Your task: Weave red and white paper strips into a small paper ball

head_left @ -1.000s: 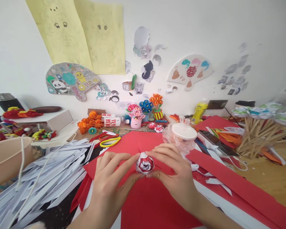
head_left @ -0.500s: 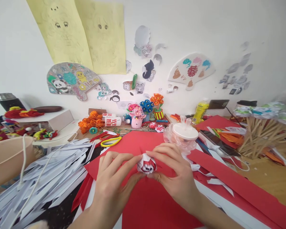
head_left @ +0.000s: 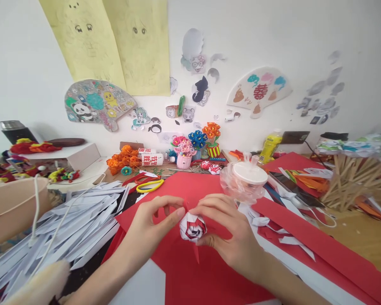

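A small ball of folded red and white paper strips [head_left: 193, 228] is held over the large red paper sheet [head_left: 190, 275]. My right hand [head_left: 230, 228] grips it from the right, fingers on its top and thumb at its lower right side. At the ball's upper left is my left hand [head_left: 160, 220], its thumb and fingertips drawn close together. Whether they pinch a strip end there is too small to tell. A narrow red point of paper sticks out below the ball, and another red tip shows above it.
White folded strips [head_left: 85, 220] lie heaped at left beside a beige basket [head_left: 15, 207]. Yellow-handled scissors [head_left: 150, 185] lie behind. A lidded plastic cup [head_left: 249, 176] stands back right, near long red paper [head_left: 320, 237]. Paper flowers [head_left: 182, 148] line the wall.
My left hand has let go of the ball's side and shifted left, its thumb now raised near its fingers. The ball has turned slightly in my right hand and sits a little lower.
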Motion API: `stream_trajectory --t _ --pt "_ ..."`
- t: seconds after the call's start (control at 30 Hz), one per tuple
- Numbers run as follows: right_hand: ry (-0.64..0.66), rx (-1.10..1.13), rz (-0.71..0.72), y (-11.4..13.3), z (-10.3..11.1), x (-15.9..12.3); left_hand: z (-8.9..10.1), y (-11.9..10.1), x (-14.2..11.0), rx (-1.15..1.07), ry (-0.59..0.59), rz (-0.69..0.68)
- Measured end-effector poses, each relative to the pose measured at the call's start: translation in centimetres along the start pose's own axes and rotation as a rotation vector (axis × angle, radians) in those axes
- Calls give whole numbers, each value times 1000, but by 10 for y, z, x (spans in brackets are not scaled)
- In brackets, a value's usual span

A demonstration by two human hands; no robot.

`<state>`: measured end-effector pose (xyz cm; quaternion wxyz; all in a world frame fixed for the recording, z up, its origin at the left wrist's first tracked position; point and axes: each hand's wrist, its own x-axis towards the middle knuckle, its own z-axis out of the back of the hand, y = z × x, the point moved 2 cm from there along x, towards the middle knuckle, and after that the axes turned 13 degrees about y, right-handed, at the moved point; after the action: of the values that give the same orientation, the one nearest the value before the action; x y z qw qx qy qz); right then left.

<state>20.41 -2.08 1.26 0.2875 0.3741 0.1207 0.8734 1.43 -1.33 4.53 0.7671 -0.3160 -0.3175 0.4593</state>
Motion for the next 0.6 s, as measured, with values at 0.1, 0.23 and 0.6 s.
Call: stream_trajectory --t 0.1,0.23,0.6 --pt "59 -13 9 0 -3 -1 -3 3 0 -159 4 40" --pt "33 -45 65 0 -2 -2 -5 3 -1 -247 20 57" --pt "-33 32 139 4 1 0 -6 -2 -1 -233 82 73"
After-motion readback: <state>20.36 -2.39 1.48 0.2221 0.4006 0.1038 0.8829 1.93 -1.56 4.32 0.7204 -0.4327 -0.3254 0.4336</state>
